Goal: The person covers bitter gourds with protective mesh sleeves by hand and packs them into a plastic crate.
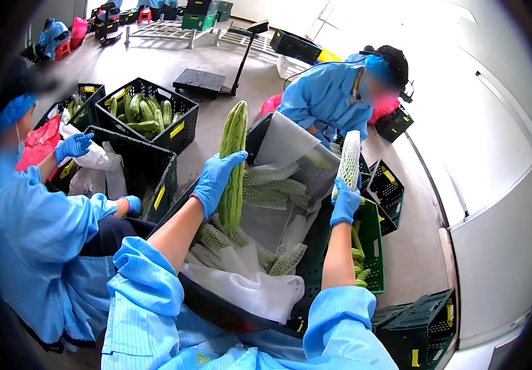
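In my gloved left hand (218, 180) is a bare green bitter melon (235, 139), long and ridged, held nearly upright with its lower end below my fingers. My gloved right hand (345, 202) grips a bitter melon in a white foam net sleeve (350, 159), also upright, its lower end hidden by my fingers. Both are raised over a dark crate (316, 262) lined with translucent plastic sheet (247, 290). Inside that crate, several netted pieces (272, 185) lie at the far side, and more netted sleeves (287, 246) lie nearer me; whether each is filled, I cannot tell.
A green crate (374, 243) with bare bitter melons stands right of my right arm. One co-worker (44, 234) sits at left beside dark crates; another (324, 92) bends over opposite me. Behind are a crate of melons (148, 139) and a platform scale (201, 80). Stacked crates (414, 333) sit lower right.
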Demonstrator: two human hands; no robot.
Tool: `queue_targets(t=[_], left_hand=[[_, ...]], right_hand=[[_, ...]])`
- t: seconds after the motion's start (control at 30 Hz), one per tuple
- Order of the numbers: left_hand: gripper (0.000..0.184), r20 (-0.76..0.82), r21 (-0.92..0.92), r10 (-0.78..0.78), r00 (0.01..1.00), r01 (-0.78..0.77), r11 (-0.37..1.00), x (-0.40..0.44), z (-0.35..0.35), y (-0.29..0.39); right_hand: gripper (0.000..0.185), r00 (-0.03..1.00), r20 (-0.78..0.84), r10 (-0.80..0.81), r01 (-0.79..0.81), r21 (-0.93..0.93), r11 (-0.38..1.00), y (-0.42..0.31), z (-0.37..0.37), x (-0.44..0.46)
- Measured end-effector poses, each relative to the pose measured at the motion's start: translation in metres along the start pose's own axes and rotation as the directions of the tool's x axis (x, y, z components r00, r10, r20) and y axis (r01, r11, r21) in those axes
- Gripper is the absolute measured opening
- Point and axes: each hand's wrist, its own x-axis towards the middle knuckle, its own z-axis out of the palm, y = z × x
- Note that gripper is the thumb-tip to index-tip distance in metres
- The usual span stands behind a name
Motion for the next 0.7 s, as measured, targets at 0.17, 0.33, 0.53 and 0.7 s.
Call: queue_targets(t=[0.17,0.33,0.53,0.7], left_hand=[[0.039,-0.006,-0.105,-0.049,0.999,0.048,0.993,0.004,-0.003,-0.002],[0.041,0.007,-0.177,-0.089,0.996,0.088,0.980,0.005,-0.006,-0.001],[0.034,0.005,-0.168,-0.073,0.997,0.073,0.983,0.004,-0.006,-0.001],[0.036,0.026,-0.155,-0.080,0.996,0.083,0.984,-0.002,-0.004,0.005]], right_hand=[[0.041,0.988,0.098,0.116,-0.134,0.203,0.970,-0.005,-0.002,-0.012],[0.038,0.945,0.138,0.296,-0.324,0.282,0.903,-0.002,0.001,-0.013],[0.037,0.913,0.199,0.355,-0.403,0.313,0.860,-0.003,0.001,-0.011],[0.038,0.916,0.243,0.319,-0.390,0.354,0.850,0.006,-0.001,-0.004]])
